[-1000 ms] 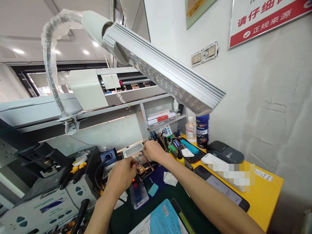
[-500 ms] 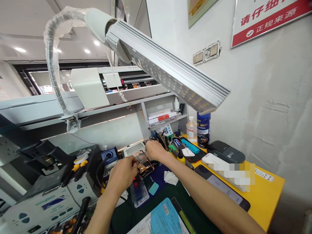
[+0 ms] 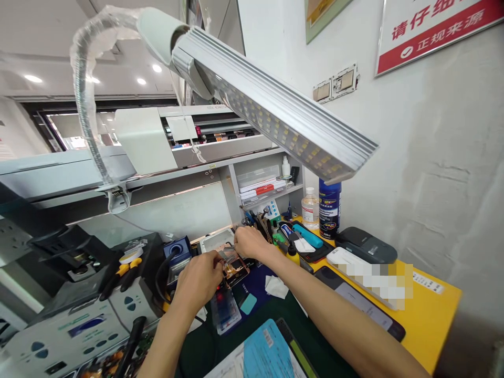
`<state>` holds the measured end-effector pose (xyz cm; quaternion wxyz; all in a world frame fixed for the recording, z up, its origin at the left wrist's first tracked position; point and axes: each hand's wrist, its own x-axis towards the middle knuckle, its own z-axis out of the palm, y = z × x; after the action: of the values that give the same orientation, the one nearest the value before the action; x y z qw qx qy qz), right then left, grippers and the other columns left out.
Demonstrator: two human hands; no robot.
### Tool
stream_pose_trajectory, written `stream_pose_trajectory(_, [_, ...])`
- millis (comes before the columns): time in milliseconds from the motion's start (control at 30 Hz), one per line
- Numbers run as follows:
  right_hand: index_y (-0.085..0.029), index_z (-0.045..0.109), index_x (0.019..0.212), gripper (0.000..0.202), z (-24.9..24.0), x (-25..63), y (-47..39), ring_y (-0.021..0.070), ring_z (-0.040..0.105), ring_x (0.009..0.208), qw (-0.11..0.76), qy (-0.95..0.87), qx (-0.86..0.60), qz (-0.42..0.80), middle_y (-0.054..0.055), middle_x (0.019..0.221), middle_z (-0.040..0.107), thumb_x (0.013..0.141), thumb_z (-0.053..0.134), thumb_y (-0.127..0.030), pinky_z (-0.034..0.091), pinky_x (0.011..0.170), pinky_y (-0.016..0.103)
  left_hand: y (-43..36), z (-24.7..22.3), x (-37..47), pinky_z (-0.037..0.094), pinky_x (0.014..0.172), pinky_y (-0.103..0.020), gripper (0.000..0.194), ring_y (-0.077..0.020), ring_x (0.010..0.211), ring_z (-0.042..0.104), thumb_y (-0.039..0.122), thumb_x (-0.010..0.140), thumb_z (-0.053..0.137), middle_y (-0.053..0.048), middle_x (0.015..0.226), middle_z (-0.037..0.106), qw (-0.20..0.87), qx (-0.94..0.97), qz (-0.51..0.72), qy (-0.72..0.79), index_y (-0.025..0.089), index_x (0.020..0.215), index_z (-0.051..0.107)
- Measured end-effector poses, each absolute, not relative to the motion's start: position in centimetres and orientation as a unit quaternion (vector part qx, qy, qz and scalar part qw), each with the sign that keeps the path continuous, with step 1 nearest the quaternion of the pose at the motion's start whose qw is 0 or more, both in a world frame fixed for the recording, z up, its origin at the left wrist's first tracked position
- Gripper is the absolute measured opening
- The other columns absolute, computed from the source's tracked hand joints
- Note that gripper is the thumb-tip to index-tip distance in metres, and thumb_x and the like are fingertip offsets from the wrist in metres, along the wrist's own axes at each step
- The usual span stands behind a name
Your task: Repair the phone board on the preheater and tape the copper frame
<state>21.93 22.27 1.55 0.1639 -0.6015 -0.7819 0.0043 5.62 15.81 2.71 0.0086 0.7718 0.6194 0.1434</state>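
Note:
An opened phone (image 3: 235, 269) with a copper-coloured inside lies on the blue mat at the back of the bench. My left hand (image 3: 200, 278) is closed at its left edge, thumb and fingers pinched against the frame. From the upper right, my right hand (image 3: 251, 242) reaches over the phone's far corner with its fingers curled. A thin grey piece shows by these fingertips, too small to name. Just in front of the phone lies a clear plastic case (image 3: 226, 313) with a red glow at its top end. A small teal pad (image 3: 248, 304) sits beside it.
An LED lamp (image 3: 283, 105) hangs overhead. On the left stand a soldering station (image 3: 79, 325) and pliers (image 3: 132, 270). To the right, a yellow surface (image 3: 429, 310) carries a blue spray can (image 3: 329, 210), a clear bottle (image 3: 310, 207) and a phone (image 3: 362, 304). Blue paper (image 3: 268, 349) lies nearest me.
My head view has shifted very slightly. Both hands stay in nearly the same place at the phone.

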Motion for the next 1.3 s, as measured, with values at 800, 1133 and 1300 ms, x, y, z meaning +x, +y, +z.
stream_pose_trajectory(800, [-0.016, 0.076, 0.094, 0.024, 1.5, 21.2, 22.0, 0.0295, 0.071, 0.094, 0.189, -0.793, -0.579, 0.008, 0.018, 0.099, 0.074, 0.085, 0.056, -0.025, 0.051, 0.075, 0.033, 15.9, 3.0, 5.4, 0.037, 0.062, -0.031, 0.027, -0.0277, 0.088, 0.068, 0.036, 0.088, 0.040, -0.005, 0.089, 0.074, 0.015, 0.770, 0.110, 0.628, 0.030, 0.092, 0.066])
stream_pose_trajectory(1133, [-0.020, 0.078, 0.095, 0.027, 1.8, 22.1, 22.4, 0.0262, 0.069, 0.098, 0.164, -0.830, -0.531, 0.039, 0.012, 0.104, 0.075, 0.073, 0.063, -0.016, 0.049, 0.075, 0.027, 15.9, 3.0, 5.5, 0.036, 0.061, -0.032, 0.028, -0.0289, 0.087, 0.068, 0.035, 0.088, 0.038, -0.007, 0.090, 0.074, -0.003, 0.762, 0.099, 0.641, 0.029, 0.094, 0.065])
stream_pose_trajectory(1300, [-0.019, 0.077, 0.094, 0.028, 2.3, 22.3, 22.1, 0.0247, 0.069, 0.099, 0.149, -0.848, -0.505, 0.055, 0.011, 0.103, 0.075, 0.072, 0.061, -0.013, 0.048, 0.074, 0.025, 15.9, 2.7, 5.6, 0.036, 0.062, -0.032, 0.028, -0.0297, 0.090, 0.068, 0.037, 0.088, 0.039, -0.007, 0.091, 0.074, -0.016, 0.761, 0.105, 0.640, 0.029, 0.095, 0.065])
